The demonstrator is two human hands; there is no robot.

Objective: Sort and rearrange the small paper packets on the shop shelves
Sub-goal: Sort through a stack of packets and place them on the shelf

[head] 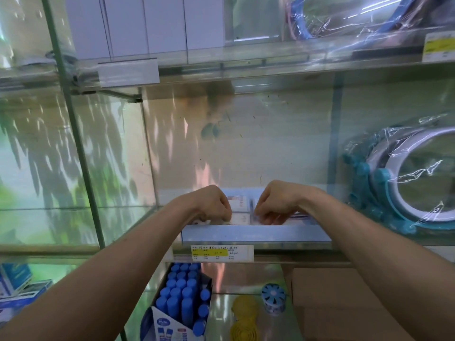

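A shallow pale-blue tray sits on the middle glass shelf and holds small white paper packets with red print. Both my hands reach into it from the front with fingers curled down. My left hand is over the tray's left part, its fingertips pinched on white packets at the front edge. My right hand is over the right part, fingers bent onto packets there. The fingertips and most packets are hidden behind the tray's front wall and my knuckles.
A plastic-wrapped teal and white ring-shaped item stands right of the tray. White boxes fill the shelf above. Below are a box of blue-capped tubes, yellow and blue round items and cardboard boxes. A price label hangs under the tray.
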